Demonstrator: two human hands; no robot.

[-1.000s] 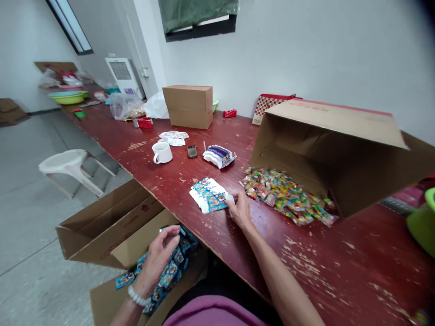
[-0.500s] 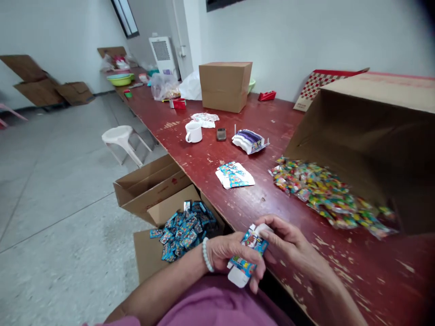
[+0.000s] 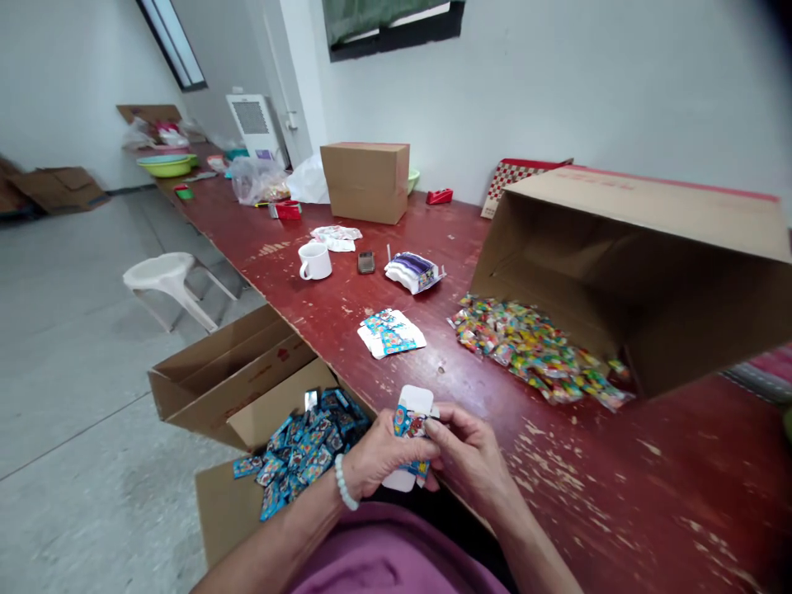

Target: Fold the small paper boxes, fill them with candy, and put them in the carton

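Note:
A small blue printed carton with white end flaps spread at top and bottom is between my hands, over the table's front edge. My left hand, with a pale bead bracelet at the wrist, wraps round its lower part, thumb across the front. The fingers of my right hand pinch its right side near the upper flap. Beyond them lies a small stack of flat blue-and-white cartons. To the right, a heap of colourful wrapped candy packets spills from a cardboard box on its side.
Below the table's left edge, an open carton holds many blue packed boxes. On the red table stand a white mug, a phone, a purple-and-white pack and a closed cardboard box. A white stool is on the left.
The view has swung to the right. The carton is turned more upright, its top flap now standing out, and my left hand has shifted its hold to the carton's lower left side.

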